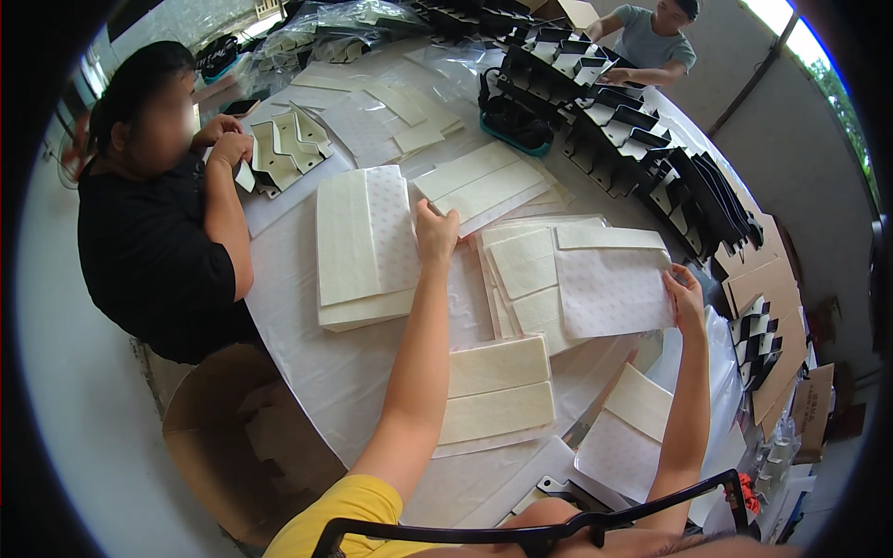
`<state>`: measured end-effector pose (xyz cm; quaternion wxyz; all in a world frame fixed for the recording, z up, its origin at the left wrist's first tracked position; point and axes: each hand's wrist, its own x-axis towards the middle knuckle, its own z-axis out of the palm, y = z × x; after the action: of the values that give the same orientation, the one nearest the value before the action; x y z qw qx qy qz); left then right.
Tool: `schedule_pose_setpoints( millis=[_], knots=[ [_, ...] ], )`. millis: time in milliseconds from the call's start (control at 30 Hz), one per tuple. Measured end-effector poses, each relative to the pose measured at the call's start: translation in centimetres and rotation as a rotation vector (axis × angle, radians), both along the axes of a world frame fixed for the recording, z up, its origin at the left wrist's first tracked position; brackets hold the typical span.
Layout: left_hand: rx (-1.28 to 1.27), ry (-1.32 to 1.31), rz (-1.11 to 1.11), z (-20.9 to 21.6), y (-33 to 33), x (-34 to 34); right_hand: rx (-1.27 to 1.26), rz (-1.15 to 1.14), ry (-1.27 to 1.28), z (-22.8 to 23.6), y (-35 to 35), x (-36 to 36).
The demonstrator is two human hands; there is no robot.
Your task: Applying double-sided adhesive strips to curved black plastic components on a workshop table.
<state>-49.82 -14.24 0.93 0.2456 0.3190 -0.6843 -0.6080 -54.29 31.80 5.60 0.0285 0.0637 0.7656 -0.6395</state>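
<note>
My left hand (437, 231) is closed at the near-left corner of a white backing sheet with cream felt strips (484, 182). Just left of it lies a stack of similar felt sheets (349, 237). On the right, my right hand (686, 294) pinches the edge of a white backing sheet (614, 293), which carries a single cream strip along its far side. That sheet partly covers a spread pile of felt sheets (523, 265). Between my forearms rests another sheet with two strips (498, 391). Beside my right forearm is a partly stripped sheet (628, 432).
Rows of black folded parts (619, 126) stand along the far right. A co-worker in black (153, 237) handles a cream-lined part (284, 153) at the left; another person (651, 42) works at the far side. A cardboard box (214, 446) sits below the table edge.
</note>
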Motion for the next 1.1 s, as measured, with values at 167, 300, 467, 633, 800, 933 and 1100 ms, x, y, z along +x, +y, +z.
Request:
schedule_pose_setpoints(
  millis=[167, 300, 467, 633, 800, 933, 1100],
  knots=[
    [-0.231, -0.052, -0.087, -0.1, 0.1, 0.0, 0.152, 0.055, 0.063, 1.3, -3.1, 0.8],
    [-0.262, -0.057, -0.083, -0.1, 0.4, -0.2, 0.32, 0.112, 0.046, 1.8, -4.5, 0.6],
    [0.149, -0.035, -0.118, 4.2, 1.7, 1.6, 1.102, 0.162, 0.305, 0.9, -6.8, -0.5],
    [-0.499, -0.044, -0.009, 1.0, 1.6, 0.1, 0.718, 0.296, 0.496, 2.3, -15.7, -7.2],
    [-0.363, 0.069, -0.018, -1.1, 1.4, -1.6, 0.767, 0.373, 0.255, 0.3, -25.2, -11.4],
    [-0.288, 0.05, -0.064, -1.3, 0.4, -1.6, 0.807, 0.335, 0.035, 1.4, -27.5, -12.2],
    [-0.326, 0.005, 0.025, -1.2, 0.5, -1.1, 0.744, 0.32, -0.084, 2.4, -28.6, -11.7]
  ],
)
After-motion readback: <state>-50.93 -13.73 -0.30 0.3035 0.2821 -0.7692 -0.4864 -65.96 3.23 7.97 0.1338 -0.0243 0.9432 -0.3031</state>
